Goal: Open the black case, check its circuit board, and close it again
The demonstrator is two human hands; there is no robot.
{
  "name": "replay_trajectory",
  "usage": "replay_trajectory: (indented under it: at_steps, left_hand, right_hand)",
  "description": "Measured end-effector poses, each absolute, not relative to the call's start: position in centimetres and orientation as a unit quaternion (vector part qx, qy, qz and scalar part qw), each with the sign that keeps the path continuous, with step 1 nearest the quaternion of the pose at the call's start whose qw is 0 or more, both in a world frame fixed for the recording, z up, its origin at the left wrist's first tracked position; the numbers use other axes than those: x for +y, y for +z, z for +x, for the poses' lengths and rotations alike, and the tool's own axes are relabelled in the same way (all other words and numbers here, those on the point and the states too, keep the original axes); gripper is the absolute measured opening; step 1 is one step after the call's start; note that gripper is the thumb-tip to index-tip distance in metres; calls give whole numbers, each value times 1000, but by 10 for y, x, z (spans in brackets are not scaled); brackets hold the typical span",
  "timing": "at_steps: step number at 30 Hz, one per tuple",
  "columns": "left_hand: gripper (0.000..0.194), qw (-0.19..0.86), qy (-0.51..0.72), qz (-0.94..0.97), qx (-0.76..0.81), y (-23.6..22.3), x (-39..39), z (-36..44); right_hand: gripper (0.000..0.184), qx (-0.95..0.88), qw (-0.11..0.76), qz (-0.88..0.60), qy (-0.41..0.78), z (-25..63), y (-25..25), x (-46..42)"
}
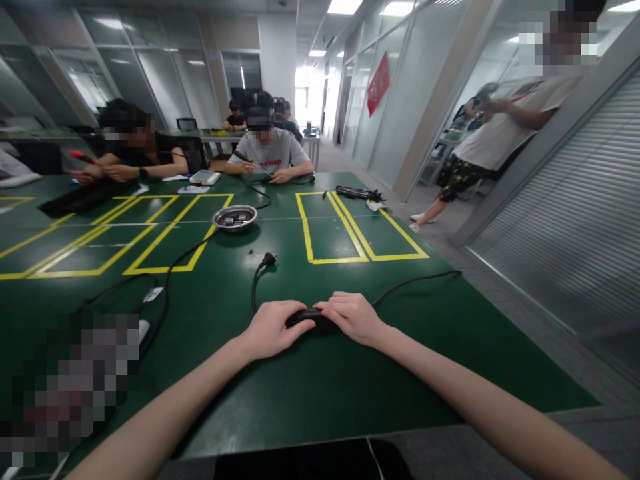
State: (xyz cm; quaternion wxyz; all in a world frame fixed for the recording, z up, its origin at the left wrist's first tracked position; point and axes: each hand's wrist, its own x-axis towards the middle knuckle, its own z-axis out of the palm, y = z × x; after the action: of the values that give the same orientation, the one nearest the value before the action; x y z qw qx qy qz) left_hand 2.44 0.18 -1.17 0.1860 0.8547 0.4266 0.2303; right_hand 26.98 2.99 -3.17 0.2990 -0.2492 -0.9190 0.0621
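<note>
Both of my hands hold a black power adapter [314,313] just above or on the green table, in front of me. My left hand [274,327] is closed around its left end, thumb along the near side. Fingers of my right hand [354,317] wrap over the right end, hiding much of it. From the left side a thick black cord curves up to a mains plug [269,259] lying on the table. A thinner black cable [417,278] runs out to the right, toward the table's right edge.
A metal bowl [235,218] with small metal parts stands beyond the plug. Yellow tape [340,261] marks rectangles on the green table [400,373]. Black cables [167,287] lie at left. Two people sit opposite; another person [520,113] stands at right. A folded black tripod-like item [357,193] lies far right.
</note>
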Motion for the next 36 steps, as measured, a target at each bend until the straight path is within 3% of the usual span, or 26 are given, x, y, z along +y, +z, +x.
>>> replay_trajectory:
  at_steps: [5,7,11,13,15,19,24,36]
  left_hand:
    - [36,254,214,834,441,-8,0,26]
    - [36,264,210,830,445,-9,2,25]
    - [36,169,261,851,423,-14,7,20]
    - [53,117,288,863,398,-17,9,16]
    - [59,102,289,871,384,-18,11,11]
    - [42,125,229,895,363,-22,12,8]
    - [35,135,206,899,363,-25,11,11]
    - [36,136,194,899,369,-23,11,12]
  right_hand:
    - [54,-955,234,-179,37,272,-26,25]
    - [52,-960,217,-176,6,272,-26,24]
    - [52,-949,222,-225,-15,275,-32,32]
    - [52,-925,253,-282,5,283,-36,43]
    - [50,-883,306,-354,28,297,-37,58]
    - [50,-748,430,-505,28,341,-32,91]
    - [59,-581,484,-653,-36,400,-27,112]
    - [59,-505,405,-761,-33,427,-42,120]
